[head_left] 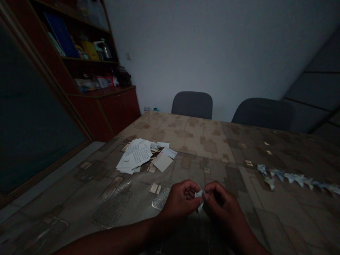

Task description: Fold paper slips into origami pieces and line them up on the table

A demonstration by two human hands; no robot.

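Between my two hands is a small folded piece of white paper (199, 200), held a little above the near side of the table. My left hand (183, 198) pinches it from the left with thumb and fingers. From the right, the thumb and forefinger of my right hand (221, 200) close on its edge. Most of the paper is covered by my fingers, so its exact shape cannot be made out. A pile of printed paper pieces (136, 156) lies ahead and to the left. Off to the right stretches a row of small folded paper pieces (292, 177).
A patterned cloth covers the table (212, 141). Two grey chairs stand beyond its far edge, a left one (192, 104) and a right one (262, 112). At the back left is a dark red cabinet (119, 109) with crowded shelves. A glass (146, 109) shows near the far corner.
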